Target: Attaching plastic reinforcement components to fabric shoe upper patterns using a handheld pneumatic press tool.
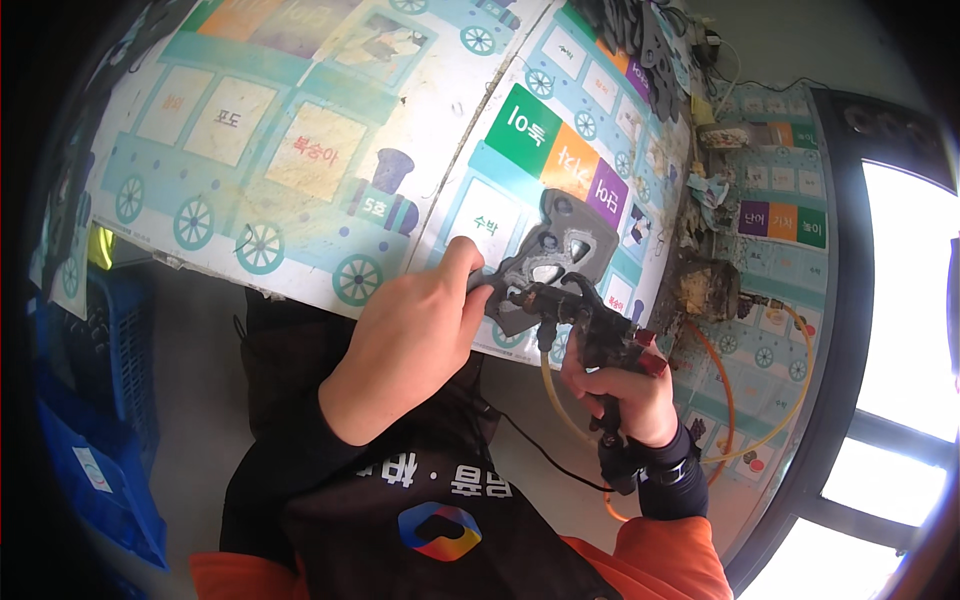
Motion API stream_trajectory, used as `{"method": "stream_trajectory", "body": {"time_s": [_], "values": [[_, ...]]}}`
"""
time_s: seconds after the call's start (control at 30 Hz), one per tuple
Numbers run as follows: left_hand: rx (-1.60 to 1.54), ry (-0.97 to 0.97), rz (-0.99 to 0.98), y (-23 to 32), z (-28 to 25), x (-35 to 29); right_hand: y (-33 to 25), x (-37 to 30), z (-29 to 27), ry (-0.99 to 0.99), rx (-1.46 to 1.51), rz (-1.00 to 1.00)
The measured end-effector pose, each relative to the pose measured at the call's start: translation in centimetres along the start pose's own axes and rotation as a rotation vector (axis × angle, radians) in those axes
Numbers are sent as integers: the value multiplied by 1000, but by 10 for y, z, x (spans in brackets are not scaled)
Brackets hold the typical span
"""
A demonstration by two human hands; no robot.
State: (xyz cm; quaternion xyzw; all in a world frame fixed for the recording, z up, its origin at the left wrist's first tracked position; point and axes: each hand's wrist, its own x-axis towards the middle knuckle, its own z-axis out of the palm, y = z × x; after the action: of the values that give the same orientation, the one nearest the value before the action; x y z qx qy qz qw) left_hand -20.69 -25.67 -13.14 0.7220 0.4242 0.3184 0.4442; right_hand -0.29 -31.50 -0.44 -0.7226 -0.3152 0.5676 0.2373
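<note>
My right hand (pixel 635 395) is wrapped round the handle of a dark spray gun (pixel 605 340) with red knobs at its rear. Its nozzle points left, toward a flat grey cut-out piece (pixel 585 225) with holes and a curved outline, possibly foam or rubber. Between thumb and forefinger, my left hand (pixel 410 330) pinches the left edge of that piece, near the front of the table. Light patches show inside the cut-outs. The nozzle is close to the piece's lower part and overlaps it in view; whether they touch is hard to tell.
The table (pixel 330 235) wears a train-patterned printed cover with a dark seam. More grey pieces (pixel 640 50) lie at its far end. Blue crates (pixel 120 360) stand at the left. An orange hose (pixel 725 390) and yellowish tubes hang right of the table, near a crusted container (pixel 708 290).
</note>
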Motion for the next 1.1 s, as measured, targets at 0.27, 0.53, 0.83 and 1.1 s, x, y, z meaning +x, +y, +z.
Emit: {"method": "stream_trajectory", "body": {"time_s": [0.27, 0.53, 0.83, 1.1], "values": [[0, 22, 15, 1, 0, 3, 16, -9, -10, -158, 60, 35], [-82, -40, 109, 1, 0, 12, 72, -4, -71, 442, -334, -449], [-453, 437, 132, 98, -194, 138, 103, 76, -81, 1147, -839, -759], [-877, 989, 151, -15, -348, 310, 133, 44, -10, 1206, -721, -917]]}}
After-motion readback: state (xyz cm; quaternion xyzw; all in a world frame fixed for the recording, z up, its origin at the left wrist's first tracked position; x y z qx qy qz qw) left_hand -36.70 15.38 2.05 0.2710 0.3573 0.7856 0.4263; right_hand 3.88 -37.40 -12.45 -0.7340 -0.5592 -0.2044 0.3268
